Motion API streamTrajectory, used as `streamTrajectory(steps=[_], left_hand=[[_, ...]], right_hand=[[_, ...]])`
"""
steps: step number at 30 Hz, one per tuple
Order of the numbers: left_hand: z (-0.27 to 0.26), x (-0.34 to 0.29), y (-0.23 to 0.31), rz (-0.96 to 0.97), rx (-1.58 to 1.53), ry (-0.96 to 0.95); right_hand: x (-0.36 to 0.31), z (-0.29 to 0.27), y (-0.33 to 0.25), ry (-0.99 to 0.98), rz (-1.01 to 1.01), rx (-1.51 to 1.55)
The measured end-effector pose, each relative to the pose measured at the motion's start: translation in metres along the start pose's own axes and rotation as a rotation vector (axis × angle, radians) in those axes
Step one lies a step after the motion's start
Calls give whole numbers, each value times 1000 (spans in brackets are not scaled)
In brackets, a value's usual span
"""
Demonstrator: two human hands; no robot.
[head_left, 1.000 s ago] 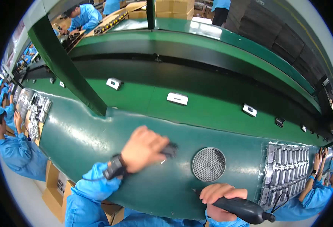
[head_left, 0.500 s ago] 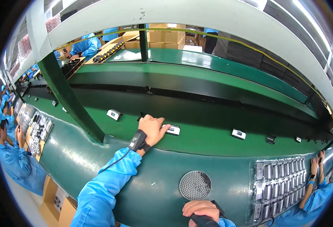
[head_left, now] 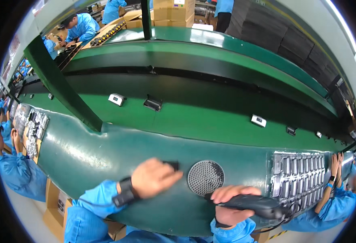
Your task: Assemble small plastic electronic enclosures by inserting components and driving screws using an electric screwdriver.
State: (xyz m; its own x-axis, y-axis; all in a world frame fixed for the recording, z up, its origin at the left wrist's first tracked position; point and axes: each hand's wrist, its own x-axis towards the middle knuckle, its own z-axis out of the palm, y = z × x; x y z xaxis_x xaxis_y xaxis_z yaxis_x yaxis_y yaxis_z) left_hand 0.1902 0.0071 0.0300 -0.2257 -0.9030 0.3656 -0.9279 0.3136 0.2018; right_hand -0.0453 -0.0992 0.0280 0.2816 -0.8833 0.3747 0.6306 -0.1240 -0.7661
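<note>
My left hand (head_left: pixel 155 178) is blurred above the near bench, left of a round grey dimpled dish (head_left: pixel 206 178). Its fingers are closed around a small dark piece (head_left: pixel 171 165), mostly hidden behind them. To the right of the dish, my right hand (head_left: pixel 234 202) grips a black corded handheld tool (head_left: pixel 259 205) lying across the palm, its thick end pointing right. On the green conveyor belt (head_left: pixel 202 121) sit a white device (head_left: pixel 116 99), an open black casing (head_left: pixel 153 103) and another white device (head_left: pixel 258 120).
A clear tray of dark parts (head_left: pixel 299 178) lies on the bench at right, beside a co-worker's hands (head_left: pixel 337 162). A green post (head_left: pixel 64 87) rises at the left. Bagged parts (head_left: pixel 36 125) lie at far left, near another worker. Cardboard boxes (head_left: pixel 174 12) stand behind.
My left hand has come back from the belt to the bench; the white device it was touching is gone from the belt. My right hand has risen into view with the black tool.
</note>
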Motion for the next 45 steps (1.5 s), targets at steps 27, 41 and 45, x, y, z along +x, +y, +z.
streamTrajectory(steps=[27,41,45], left_hand=[[7,-44,23,-423,-345,-128],[9,-48,32,-357,-351,-271],[12,-47,37,-339,-287,-279]], right_hand=[[28,19,31,-172,-105,-210],[24,20,40,-177,-93,-190],[27,24,47,-334,-147,-217]])
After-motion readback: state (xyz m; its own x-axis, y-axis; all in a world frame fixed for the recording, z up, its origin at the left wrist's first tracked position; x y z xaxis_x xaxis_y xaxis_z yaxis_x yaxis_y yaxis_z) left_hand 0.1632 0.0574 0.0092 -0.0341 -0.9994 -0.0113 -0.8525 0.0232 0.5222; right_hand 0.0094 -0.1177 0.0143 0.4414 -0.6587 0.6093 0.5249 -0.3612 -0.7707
